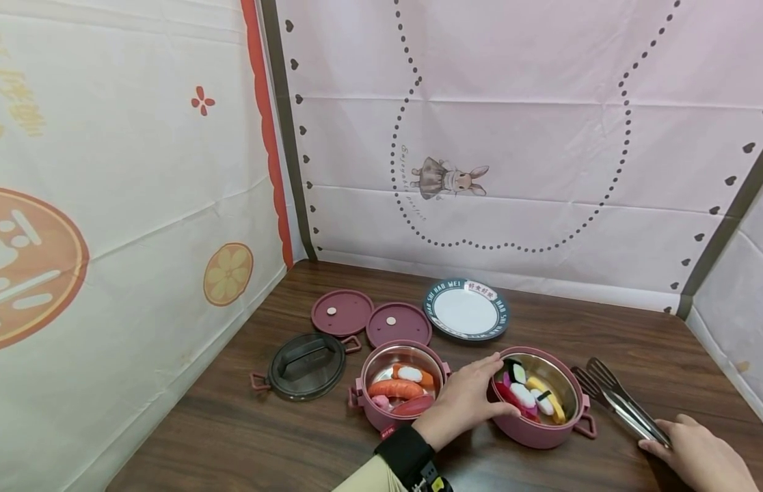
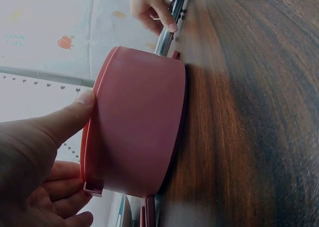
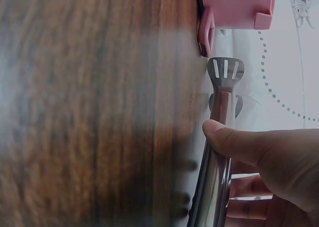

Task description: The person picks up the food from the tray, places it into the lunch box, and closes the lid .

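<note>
My left hand [image 1: 464,402] grips the rim of the right pink pot [image 1: 532,432] on its left side. In the left wrist view the thumb presses the near rim and the fingers lie by a side handle. Inside that pot are several plush-looking sushi pieces [image 1: 524,396], yellow, white, pink and green. To the right, my right hand [image 1: 704,452] holds metal tongs [image 1: 630,408] by their rear end, thumb on one arm. Their slotted heads [image 3: 227,70] point toward the pot's right handle [image 1: 586,427].
Left of my left hand, a second pink pot [image 1: 372,412] holds a toy sausage [image 1: 396,389] and other toy food. A dark transparent lid [image 1: 308,376], two maroon round lids [image 1: 342,324] and a blue-rimmed plate [image 1: 464,311] lie behind and left. Printed cloth walls [image 1: 504,137] border the wooden table [image 1: 234,437].
</note>
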`<move>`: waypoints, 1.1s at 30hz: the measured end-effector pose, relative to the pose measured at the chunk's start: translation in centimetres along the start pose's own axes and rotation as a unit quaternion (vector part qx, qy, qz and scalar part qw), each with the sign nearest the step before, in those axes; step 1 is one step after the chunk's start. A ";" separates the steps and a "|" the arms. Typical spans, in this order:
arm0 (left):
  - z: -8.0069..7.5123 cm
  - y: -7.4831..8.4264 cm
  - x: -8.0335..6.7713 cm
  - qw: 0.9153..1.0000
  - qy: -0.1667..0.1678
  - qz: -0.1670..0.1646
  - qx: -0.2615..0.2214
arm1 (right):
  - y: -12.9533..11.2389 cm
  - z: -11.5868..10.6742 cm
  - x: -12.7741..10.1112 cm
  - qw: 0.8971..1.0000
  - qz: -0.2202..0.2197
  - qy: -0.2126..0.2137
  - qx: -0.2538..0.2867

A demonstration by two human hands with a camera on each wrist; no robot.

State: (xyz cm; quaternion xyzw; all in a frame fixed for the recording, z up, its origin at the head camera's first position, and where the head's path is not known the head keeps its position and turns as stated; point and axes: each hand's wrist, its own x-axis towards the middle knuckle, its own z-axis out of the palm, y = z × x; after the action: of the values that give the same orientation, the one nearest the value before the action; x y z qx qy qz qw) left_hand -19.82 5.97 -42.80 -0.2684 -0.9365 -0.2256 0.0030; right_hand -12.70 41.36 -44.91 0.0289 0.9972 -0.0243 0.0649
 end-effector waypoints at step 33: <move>0.0 0.0 0.2 1.000 -0.006 -0.009 -0.006 | 0.1 -0.3 -0.1 1.000 0.018 -0.017 0.012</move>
State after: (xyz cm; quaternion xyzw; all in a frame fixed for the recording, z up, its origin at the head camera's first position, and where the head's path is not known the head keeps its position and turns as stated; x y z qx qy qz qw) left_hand -19.94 6.07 -42.81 -0.2616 -0.9375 -0.2296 -0.0057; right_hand -12.63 41.48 -44.59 0.0475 0.9949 -0.0355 0.0815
